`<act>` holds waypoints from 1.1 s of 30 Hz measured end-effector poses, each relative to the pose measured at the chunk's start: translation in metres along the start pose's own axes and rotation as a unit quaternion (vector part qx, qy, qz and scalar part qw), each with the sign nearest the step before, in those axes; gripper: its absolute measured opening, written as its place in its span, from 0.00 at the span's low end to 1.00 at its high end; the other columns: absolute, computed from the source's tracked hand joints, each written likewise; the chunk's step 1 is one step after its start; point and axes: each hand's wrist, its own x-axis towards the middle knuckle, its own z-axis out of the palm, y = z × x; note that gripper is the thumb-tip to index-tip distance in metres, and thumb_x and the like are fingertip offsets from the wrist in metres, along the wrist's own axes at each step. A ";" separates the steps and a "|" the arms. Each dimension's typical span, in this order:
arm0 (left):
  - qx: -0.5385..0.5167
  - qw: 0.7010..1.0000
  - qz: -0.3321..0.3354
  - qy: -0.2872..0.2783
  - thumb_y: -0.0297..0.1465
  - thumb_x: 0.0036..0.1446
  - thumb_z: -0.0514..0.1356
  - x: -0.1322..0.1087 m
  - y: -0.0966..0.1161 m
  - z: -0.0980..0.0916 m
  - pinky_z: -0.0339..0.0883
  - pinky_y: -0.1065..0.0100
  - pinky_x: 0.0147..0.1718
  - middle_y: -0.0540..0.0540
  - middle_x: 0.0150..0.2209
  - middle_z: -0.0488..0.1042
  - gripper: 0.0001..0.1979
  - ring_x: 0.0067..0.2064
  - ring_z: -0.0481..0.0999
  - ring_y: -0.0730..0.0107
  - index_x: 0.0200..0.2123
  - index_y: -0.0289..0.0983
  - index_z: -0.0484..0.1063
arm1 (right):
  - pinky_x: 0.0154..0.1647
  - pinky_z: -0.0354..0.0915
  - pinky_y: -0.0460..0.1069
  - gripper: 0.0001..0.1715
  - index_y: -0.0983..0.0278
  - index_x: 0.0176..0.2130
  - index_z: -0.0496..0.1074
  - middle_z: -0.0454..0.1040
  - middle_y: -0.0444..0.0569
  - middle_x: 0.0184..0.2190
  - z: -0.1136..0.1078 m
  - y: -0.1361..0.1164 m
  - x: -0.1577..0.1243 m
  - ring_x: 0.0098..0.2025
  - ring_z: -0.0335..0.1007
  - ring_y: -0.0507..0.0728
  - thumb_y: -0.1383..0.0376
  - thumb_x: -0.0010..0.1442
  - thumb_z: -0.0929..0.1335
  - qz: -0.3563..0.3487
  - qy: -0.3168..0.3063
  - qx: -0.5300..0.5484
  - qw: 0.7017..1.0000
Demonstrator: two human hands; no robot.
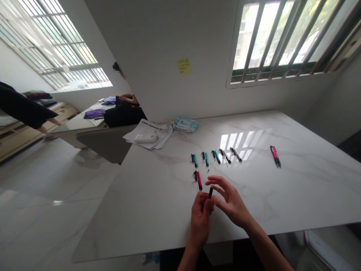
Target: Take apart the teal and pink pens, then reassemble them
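My left hand (200, 216) is closed round a short black pen part (211, 192), which sticks up from the fingers. Close beside it, my right hand (232, 203) has its fingers apart and curved toward the part; I cannot tell if the thumb touches it. Just beyond the hands lies a pen taken apart, with a pink barrel (199, 180) and a black piece (195, 175). Behind that runs a row of disassembled pens, some with a teal barrel (195, 160), others with black or grey parts (236, 154). A tiny grey piece (208, 170) rests near them.
Two pink-and-black pens (275, 156) lie together to the right on the marble-patterned table (146, 210). At the back left are papers (166, 140), a white device (146, 138) and a packet of wipes (184, 125). Other people are partly visible at far left.
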 end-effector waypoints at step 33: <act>0.046 0.998 0.037 0.001 0.46 0.61 0.66 0.000 0.012 0.001 0.69 0.62 0.46 0.43 0.36 0.79 0.17 0.42 0.77 0.60 0.37 0.37 0.76 | 0.54 0.75 0.58 0.19 0.57 0.53 0.74 0.80 0.49 0.43 -0.020 -0.070 0.009 0.49 0.78 0.59 0.64 0.63 0.74 -0.118 0.100 0.020 0.988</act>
